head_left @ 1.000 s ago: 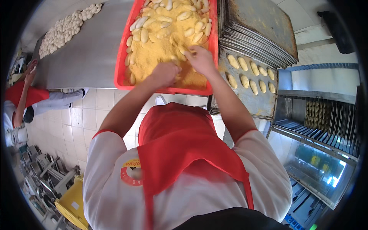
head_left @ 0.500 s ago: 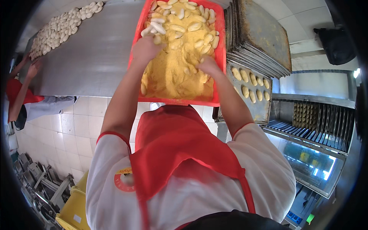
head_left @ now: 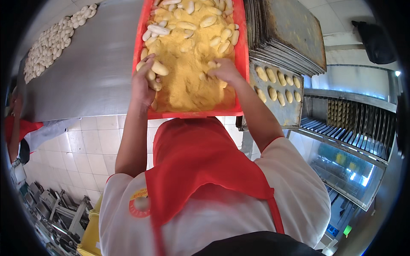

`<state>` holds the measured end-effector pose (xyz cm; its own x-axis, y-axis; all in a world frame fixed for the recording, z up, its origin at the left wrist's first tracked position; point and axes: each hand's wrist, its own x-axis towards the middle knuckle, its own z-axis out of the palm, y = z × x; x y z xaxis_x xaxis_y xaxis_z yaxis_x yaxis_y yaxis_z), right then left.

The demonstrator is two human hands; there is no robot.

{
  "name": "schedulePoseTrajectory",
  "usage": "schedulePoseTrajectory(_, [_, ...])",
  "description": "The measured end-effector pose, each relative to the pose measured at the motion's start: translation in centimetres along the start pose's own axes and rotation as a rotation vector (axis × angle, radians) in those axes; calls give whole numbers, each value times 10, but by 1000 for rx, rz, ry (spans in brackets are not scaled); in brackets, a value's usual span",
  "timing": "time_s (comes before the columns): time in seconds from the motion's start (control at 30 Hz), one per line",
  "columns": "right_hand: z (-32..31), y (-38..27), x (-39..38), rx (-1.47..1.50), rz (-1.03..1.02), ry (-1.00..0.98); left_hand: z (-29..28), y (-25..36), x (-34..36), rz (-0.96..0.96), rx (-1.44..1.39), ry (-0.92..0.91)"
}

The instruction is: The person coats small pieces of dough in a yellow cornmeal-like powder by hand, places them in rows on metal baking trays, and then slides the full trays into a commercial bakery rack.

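Observation:
A red plastic tub (head_left: pixel 241 38) holds yellow crumbs (head_left: pixel 188 89) with pale oblong dough pieces (head_left: pixel 208 21) heaped mostly at its far end and sides. My left hand (head_left: pixel 144 81) is closed around several crumb-dusted dough pieces (head_left: pixel 159 67) at the tub's left side. My right hand (head_left: pixel 223 71) is inside the tub on the right, fingers curled down at the crumbs around a small dough piece, partly hidden. Right of the tub, coated pieces (head_left: pixel 270 74) lie in two rows on a metal sheet pan (head_left: pixel 291 112).
Stacked worn pans (head_left: pixel 290 30) stand at the upper right, above a metal rack (head_left: pixel 358 123). A steel table (head_left: pixel 85 59) at left carries piled white dough (head_left: pixel 51 47). A co-worker's arm (head_left: pixel 16 119) shows at far left. Yellow bins (head_left: pixel 89 234) sit at lower left.
My left hand has moved from the middle up the tub, then back down to the left side, now gathering several pieces. My right hand shifted slightly. The co-worker's hands moved lower.

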<state>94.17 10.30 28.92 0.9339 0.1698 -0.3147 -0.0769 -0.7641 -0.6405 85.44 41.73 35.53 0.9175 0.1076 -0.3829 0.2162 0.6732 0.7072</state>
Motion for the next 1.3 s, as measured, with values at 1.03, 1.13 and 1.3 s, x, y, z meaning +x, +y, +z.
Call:
schedulePoseTrajectory(1.03, [-190,264,-233,150,-80,7,240,-343,-142,607,1560,30])
schedulePoseTrajectory(1.13, [-217,309,-246,878,60,-148,271,-332,-162,79,955,130])
schedulePoseTrajectory(1.3, [-255,351,-264,833,124,14,330,-360,-160,0,939,-197])
